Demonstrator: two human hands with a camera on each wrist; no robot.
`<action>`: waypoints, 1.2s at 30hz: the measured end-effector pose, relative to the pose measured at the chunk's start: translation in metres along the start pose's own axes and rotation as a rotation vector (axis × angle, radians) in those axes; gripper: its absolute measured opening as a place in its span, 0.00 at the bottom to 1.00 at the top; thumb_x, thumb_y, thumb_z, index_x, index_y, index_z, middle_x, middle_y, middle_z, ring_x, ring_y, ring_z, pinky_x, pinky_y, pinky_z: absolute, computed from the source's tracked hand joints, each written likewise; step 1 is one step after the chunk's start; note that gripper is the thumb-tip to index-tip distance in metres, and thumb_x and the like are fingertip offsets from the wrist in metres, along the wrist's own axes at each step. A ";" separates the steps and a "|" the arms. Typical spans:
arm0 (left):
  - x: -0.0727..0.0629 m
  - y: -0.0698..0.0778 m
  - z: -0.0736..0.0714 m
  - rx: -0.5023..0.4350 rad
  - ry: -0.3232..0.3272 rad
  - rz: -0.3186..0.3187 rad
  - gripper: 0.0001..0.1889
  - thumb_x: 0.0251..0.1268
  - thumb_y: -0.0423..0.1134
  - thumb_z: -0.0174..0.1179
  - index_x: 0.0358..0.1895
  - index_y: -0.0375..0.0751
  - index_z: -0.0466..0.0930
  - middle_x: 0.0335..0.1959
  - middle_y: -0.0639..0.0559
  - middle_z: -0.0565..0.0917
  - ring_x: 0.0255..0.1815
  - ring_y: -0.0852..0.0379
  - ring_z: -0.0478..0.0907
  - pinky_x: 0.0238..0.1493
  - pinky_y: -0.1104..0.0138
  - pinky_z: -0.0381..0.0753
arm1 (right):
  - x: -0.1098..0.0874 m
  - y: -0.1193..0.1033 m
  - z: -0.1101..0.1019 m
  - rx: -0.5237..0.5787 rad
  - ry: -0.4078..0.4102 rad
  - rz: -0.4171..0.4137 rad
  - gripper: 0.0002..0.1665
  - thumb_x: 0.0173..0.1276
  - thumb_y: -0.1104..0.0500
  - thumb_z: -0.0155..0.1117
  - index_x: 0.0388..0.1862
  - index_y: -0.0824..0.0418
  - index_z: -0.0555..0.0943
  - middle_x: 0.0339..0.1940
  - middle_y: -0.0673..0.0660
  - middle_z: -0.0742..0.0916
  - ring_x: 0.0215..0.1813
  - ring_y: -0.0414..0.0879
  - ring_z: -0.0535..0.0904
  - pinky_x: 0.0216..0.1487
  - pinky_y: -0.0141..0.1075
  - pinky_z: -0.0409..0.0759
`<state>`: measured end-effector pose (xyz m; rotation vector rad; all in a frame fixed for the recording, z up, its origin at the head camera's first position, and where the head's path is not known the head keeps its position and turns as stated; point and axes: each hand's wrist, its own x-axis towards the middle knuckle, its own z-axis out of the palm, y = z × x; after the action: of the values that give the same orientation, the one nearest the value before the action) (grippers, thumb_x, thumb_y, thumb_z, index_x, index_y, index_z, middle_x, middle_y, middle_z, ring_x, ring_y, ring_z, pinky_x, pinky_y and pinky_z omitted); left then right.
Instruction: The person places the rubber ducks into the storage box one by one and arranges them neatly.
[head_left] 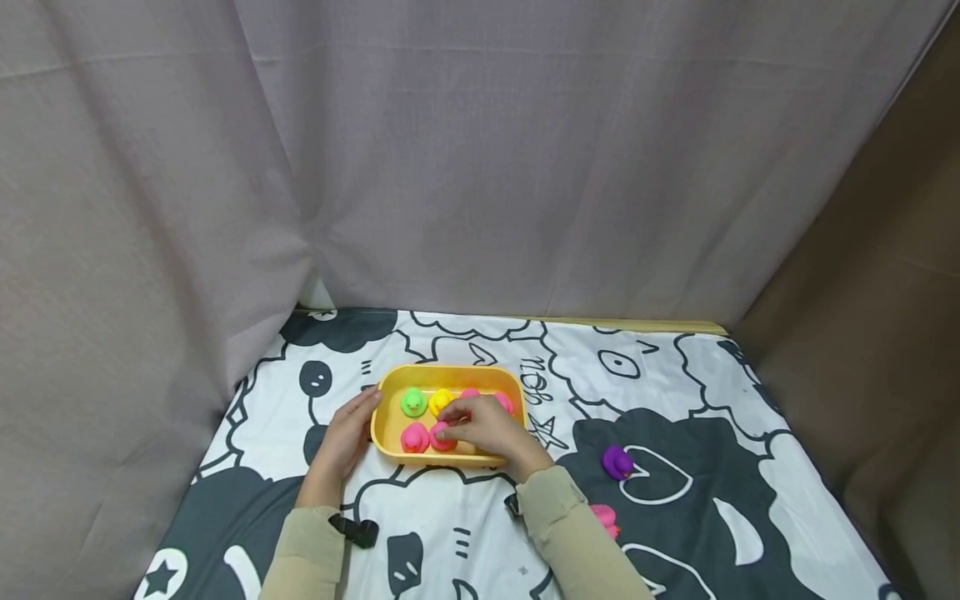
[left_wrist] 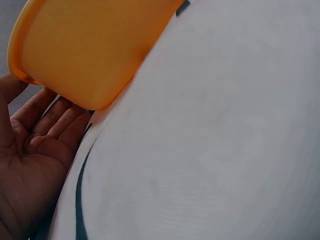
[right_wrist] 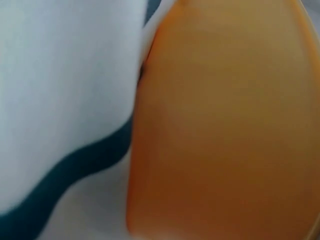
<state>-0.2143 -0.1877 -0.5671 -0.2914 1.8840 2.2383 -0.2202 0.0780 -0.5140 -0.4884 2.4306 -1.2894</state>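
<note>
A grey curtain [head_left: 525,167] hangs behind the work, likely there to screen off whatever lies beyond. Below it, the counter [head_left: 637,325] shows a thin strip of edge past the black-and-white printed cloth [head_left: 660,533] spread across it, presumably to give the things a soft bed. Two beige sleeves [head_left: 577,533] reach in from the near side. Between them lies the yellow tray [head_left: 450,464], set before the person where both arms can get at it; its raised walls probably keep small round things from straying. The left hand [head_left: 347,433] grips the tray's left end, thumb at the rim and fingers along the outside, seemingly to steady it. The right hand [head_left: 491,427] comes over the near wall, thumb and fingertips pinching a pink duck [head_left: 442,438]; whether that duck is lifted I cannot tell, and the right wrist view shows only tray wall and cloth. The pinched duck is inside the tray near its front side, just beside a second pink one [head_left: 415,437]. Behind them sit a green duck [head_left: 413,402], a yellow duck [head_left: 440,401] and two more pink ones [head_left: 504,402]. Outside, to the right, a purple duck [head_left: 617,462] and a partly hidden pink one [head_left: 604,517] rest on the cloth.
</note>
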 end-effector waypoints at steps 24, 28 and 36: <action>-0.002 0.000 0.000 0.009 0.010 0.004 0.31 0.71 0.57 0.59 0.73 0.48 0.71 0.75 0.53 0.67 0.73 0.56 0.66 0.69 0.64 0.70 | 0.002 0.001 0.004 -0.077 0.018 -0.058 0.13 0.60 0.49 0.78 0.43 0.48 0.88 0.37 0.40 0.87 0.42 0.41 0.81 0.49 0.36 0.81; -0.003 0.001 0.000 0.015 -0.001 0.016 0.31 0.72 0.56 0.59 0.73 0.47 0.71 0.75 0.51 0.68 0.73 0.55 0.66 0.70 0.62 0.69 | 0.002 0.001 0.004 -0.090 0.022 -0.061 0.14 0.61 0.48 0.77 0.44 0.48 0.88 0.36 0.39 0.87 0.41 0.40 0.81 0.50 0.36 0.81; -0.004 0.003 0.001 0.009 -0.012 0.014 0.31 0.72 0.56 0.59 0.73 0.47 0.70 0.75 0.51 0.67 0.73 0.55 0.66 0.70 0.62 0.68 | 0.000 -0.001 0.004 -0.102 0.047 -0.074 0.13 0.63 0.46 0.76 0.45 0.48 0.89 0.38 0.39 0.86 0.43 0.40 0.80 0.50 0.35 0.81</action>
<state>-0.2108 -0.1875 -0.5631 -0.2631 1.8961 2.2347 -0.2184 0.0753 -0.5154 -0.5871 2.5491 -1.2243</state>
